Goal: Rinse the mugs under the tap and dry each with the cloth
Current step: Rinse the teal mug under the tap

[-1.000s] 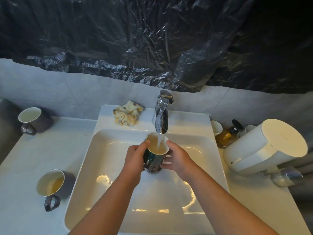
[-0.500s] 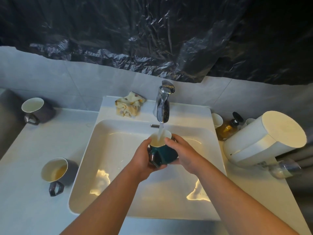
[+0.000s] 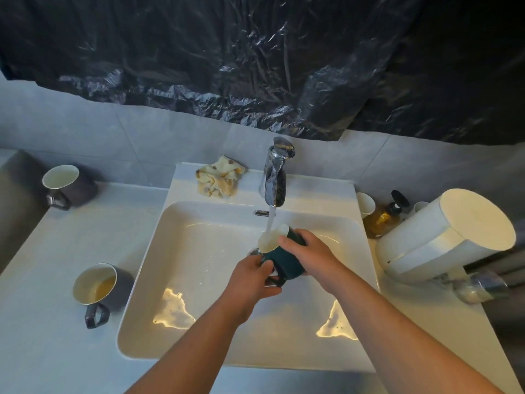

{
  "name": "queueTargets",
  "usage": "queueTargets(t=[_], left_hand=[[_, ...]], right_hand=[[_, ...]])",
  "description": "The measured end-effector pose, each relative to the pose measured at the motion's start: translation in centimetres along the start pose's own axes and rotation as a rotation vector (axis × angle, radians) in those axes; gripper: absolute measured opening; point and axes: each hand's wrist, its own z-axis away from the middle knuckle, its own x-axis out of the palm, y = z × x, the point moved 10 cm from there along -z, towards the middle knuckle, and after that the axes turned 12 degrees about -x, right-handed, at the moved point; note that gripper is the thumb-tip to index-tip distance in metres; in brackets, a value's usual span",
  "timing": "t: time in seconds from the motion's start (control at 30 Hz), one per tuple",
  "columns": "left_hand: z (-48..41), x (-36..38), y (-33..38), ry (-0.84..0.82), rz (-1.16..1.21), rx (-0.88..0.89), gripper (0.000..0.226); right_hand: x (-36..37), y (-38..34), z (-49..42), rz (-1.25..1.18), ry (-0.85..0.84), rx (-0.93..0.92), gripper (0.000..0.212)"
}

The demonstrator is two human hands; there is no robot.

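Note:
A dark green mug [image 3: 285, 261] with a white inside is tilted away from me over the white sink [image 3: 199, 280], its mouth under the water running from the chrome tap [image 3: 275, 177]. My left hand [image 3: 251, 280] grips it at the handle and lower side. My right hand [image 3: 309, 255] wraps over its upper side. A crumpled yellowish cloth [image 3: 218, 180] lies on the sink's back ledge, left of the tap. Two grey mugs stand on the left counter: one [image 3: 98, 288] near me with brownish liquid in it, one [image 3: 66, 184] farther back.
Right of the sink stand a white cup [image 3: 366, 204], an amber pump bottle [image 3: 383, 218] and a large white cylindrical appliance [image 3: 449, 237] lying tilted. A clear glass [image 3: 480, 285] lies below it. Black plastic sheeting [image 3: 255, 58] covers the wall above the tiles.
The mug has gone from upright under the tap to tilted away from me. Both hands have shifted lower in the basin with it. The camera view has moved slightly.

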Motion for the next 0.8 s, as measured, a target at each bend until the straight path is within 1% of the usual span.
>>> queueTargets(t=[0.07, 0.13, 0.17, 0.23, 0.3, 0.4, 0.47, 0.53, 0.6, 0.63, 0.7, 0.8], left_hand=[[0.0, 0.0, -0.3, -0.009, 0.014, -0.008, 0.025], [0.0, -0.2, -0.6, -0.017, 0.022, -0.019, 0.026], [0.0, -0.2, -0.7, -0.023, 0.031, -0.023, 0.026], [0.1, -0.1, -0.7, -0.036, 0.074, -0.022, 0.024], [0.2, -0.2, -0.8, -0.038, 0.100, -0.018, 0.022], [0.2, 0.0, -1.2, -0.057, 0.139, -0.034, 0.023], [0.3, 0.3, -1.7, -0.085, 0.175, -0.058, 0.025], [0.3, 0.5, -2.3, -0.108, 0.218, -0.094, 0.026], [0.3, 0.9, -2.9, -0.133, 0.259, -0.163, 0.024], [0.2, 1.1, -3.1, -0.133, 0.260, -0.200, 0.023], [0.0, 0.9, -3.1, -0.073, 0.226, -0.234, 0.021], [-0.8, -1.3, -1.7, 0.095, 0.238, -0.170, 0.017]], right_hand=[[-0.2, 0.5, 0.0, 0.001, -0.020, -0.020, 0.028], [-0.5, 1.2, 0.1, -0.034, -0.004, -0.019, 0.022], [-0.7, 1.8, 0.2, -0.085, 0.017, 0.000, 0.024], [-0.4, 3.2, 0.6, -0.271, 0.037, 0.065, 0.036], [0.7, 4.4, 1.0, -0.462, 0.006, 0.126, 0.047], [1.8, 4.7, 1.2, -0.576, -0.039, 0.153, 0.045], [1.9, 4.2, 1.0, -0.611, -0.026, 0.136, 0.043], [1.8, 3.5, 0.7, -0.554, 0.002, 0.113, 0.041], [1.2, 2.8, 0.3, -0.398, 0.044, 0.083, 0.041], [0.8, 2.4, 0.0, -0.316, 0.067, 0.061, 0.044], [0.2, 1.3, -0.5, -0.138, 0.094, 0.001, 0.058], [0.0, 0.0, -0.9, 0.163, 0.077, -0.056, 0.079]])
